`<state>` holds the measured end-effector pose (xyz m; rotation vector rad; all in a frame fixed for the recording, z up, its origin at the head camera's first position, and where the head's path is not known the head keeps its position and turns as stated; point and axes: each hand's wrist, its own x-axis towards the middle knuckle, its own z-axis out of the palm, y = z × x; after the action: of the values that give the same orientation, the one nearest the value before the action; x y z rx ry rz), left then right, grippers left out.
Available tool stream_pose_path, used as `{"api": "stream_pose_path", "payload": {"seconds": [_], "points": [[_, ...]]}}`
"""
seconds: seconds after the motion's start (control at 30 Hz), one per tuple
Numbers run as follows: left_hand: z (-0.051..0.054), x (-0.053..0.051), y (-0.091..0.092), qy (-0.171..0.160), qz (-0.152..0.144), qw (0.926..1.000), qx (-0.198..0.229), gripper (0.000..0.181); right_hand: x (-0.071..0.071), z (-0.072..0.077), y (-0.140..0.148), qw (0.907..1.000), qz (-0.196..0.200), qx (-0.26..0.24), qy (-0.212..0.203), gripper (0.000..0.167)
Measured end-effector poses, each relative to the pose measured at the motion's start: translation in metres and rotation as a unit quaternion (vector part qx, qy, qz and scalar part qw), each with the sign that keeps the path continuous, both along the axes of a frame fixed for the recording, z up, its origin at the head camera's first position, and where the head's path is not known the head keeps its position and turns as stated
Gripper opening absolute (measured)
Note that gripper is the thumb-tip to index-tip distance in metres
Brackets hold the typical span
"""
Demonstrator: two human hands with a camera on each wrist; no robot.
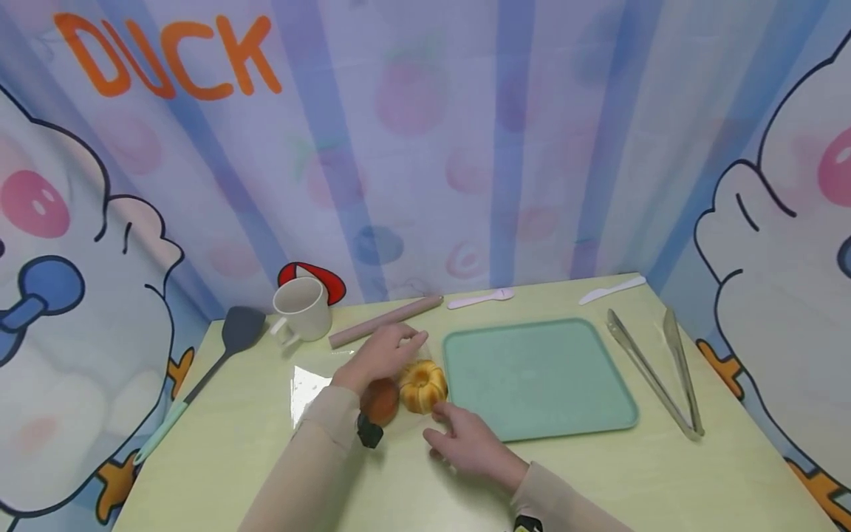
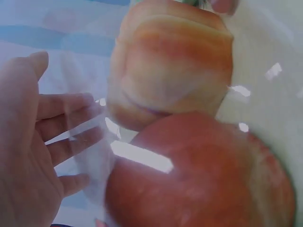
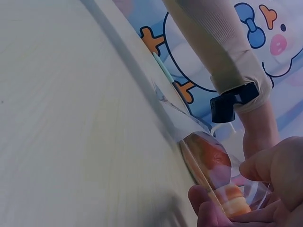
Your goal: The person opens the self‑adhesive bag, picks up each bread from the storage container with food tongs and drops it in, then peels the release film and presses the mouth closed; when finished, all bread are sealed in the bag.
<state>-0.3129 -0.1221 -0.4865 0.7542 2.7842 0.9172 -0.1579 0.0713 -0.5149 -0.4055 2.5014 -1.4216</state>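
A clear plastic bag (image 1: pixel 309 384) lies at the table's middle, with glare on its left part. Inside it show a round brown bun (image 1: pixel 380 401) and a golden, ridged ring-shaped bread (image 1: pixel 423 386). My left hand (image 1: pixel 385 355) reaches over the bag to the bread's far side; in the left wrist view its fingers (image 2: pixel 71 142) are loosely extended along the film. My right hand (image 1: pixel 468 443) is at the bread's near right side, index fingertip against it, thumb apart. In the right wrist view, the right thumb (image 3: pixel 260 165) and fingers stand around the bag's end.
A green tray (image 1: pixel 538 380) lies right of the bag, with metal tongs (image 1: pixel 654 377) beyond it. At the back are a white mug (image 1: pixel 302 310), a brownish-pink rod (image 1: pixel 385 321), a pink spoon (image 1: pixel 482 298) and a white knife (image 1: pixel 612 290). A dark spatula (image 1: pixel 213 369) lies left.
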Motion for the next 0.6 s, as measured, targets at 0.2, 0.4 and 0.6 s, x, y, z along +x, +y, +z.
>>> {"api": "stream_pose_path", "payload": {"seconds": [0.2, 0.4, 0.6], "points": [[0.012, 0.003, -0.010, -0.014, 0.003, 0.9996, 0.024, 0.036, -0.001, 0.006, 0.001, 0.9993, -0.007, 0.021, 0.029, 0.059], [0.022, 0.007, -0.026, -0.007, 0.004, 0.9983, 0.058, 0.034, -0.009, 0.013, 0.007, 0.9978, -0.038, 0.003, 0.055, 0.056], [0.027, 0.011, -0.041, 0.063, 0.008, 0.9897, 0.128, 0.027, -0.024, 0.024, 0.017, 0.9901, -0.084, -0.005, 0.112, 0.042]]}}
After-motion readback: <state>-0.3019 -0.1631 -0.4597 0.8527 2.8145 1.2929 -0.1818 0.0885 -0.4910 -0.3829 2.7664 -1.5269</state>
